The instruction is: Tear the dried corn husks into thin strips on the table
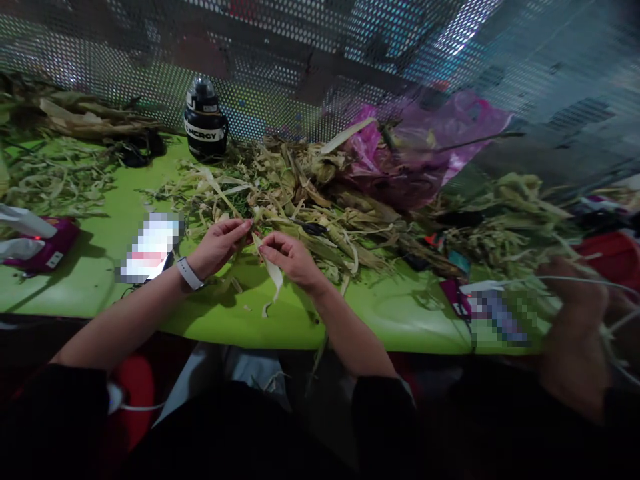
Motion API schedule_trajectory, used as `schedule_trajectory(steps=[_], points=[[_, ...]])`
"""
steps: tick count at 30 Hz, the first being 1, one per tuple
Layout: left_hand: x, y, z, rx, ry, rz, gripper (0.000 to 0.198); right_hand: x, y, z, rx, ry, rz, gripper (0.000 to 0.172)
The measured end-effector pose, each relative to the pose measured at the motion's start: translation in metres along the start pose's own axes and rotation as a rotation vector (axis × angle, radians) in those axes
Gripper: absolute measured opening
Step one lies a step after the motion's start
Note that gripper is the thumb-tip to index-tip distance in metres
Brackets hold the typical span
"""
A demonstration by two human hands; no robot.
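Observation:
My left hand, with a white band at the wrist, is closed in a pinch near the front of the husk pile. Close beside it on the right, my right hand pinches a pale strip of corn husk between thumb and fingers. The strip hangs down over the green table, and its upper end reaches toward my left fingertips. What those left fingertips grip is too small to tell. Just beyond both hands lies a heap of dry corn husks. A few small husk scraps lie on the table below my hands.
A phone with a lit screen stands left of my left hand. Behind are a black bottle, a pink plastic bag and a perforated metal screen. Another person's hand works at the right, near a second phone.

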State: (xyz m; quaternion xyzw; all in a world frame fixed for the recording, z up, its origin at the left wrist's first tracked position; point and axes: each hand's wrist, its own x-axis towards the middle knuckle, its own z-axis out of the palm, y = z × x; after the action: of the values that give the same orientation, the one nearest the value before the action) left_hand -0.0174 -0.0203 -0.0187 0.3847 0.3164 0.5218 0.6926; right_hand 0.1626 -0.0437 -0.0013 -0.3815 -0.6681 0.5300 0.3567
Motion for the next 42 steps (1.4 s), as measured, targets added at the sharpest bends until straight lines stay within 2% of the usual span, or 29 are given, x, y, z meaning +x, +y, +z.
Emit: schedule_trajectory(steps=[6, 13, 17, 21, 28, 34, 39, 42], points=[[-0.005, 0.003, 0.006, 0.109, 0.018, 0.022, 0.025, -0.003, -0.003, -0.008, -0.067, -0.002, -0.015, 0.031], [-0.006, 0.010, 0.003, 0.047, -0.003, -0.183, 0.025, 0.004, 0.003, -0.026, -0.093, 0.063, -0.001, 0.033], [-0.005, 0.005, 0.001, 0.176, -0.100, -0.146, 0.035, 0.006, 0.005, -0.028, 0.018, 0.088, 0.069, 0.041], [-0.002, -0.001, -0.002, 0.249, -0.072, -0.105, 0.035, 0.004, 0.002, -0.024, -0.030, 0.100, 0.029, 0.041], [-0.001, 0.001, 0.000, 0.203, -0.061, -0.058, 0.024, 0.006, 0.006, -0.024, -0.027, 0.161, -0.004, 0.040], [-0.004, 0.004, 0.000, 0.137, -0.077, -0.084, 0.022, 0.009, 0.010, -0.028, -0.005, 0.203, 0.025, 0.038], [-0.005, 0.009, -0.001, 0.045, -0.147, -0.147, 0.026, 0.015, 0.019, -0.036, -0.029, 0.224, 0.082, 0.029], [-0.005, 0.009, -0.001, 0.051, -0.195, -0.178, 0.029, 0.018, 0.025, -0.041, -0.147, 0.247, 0.078, 0.022]])
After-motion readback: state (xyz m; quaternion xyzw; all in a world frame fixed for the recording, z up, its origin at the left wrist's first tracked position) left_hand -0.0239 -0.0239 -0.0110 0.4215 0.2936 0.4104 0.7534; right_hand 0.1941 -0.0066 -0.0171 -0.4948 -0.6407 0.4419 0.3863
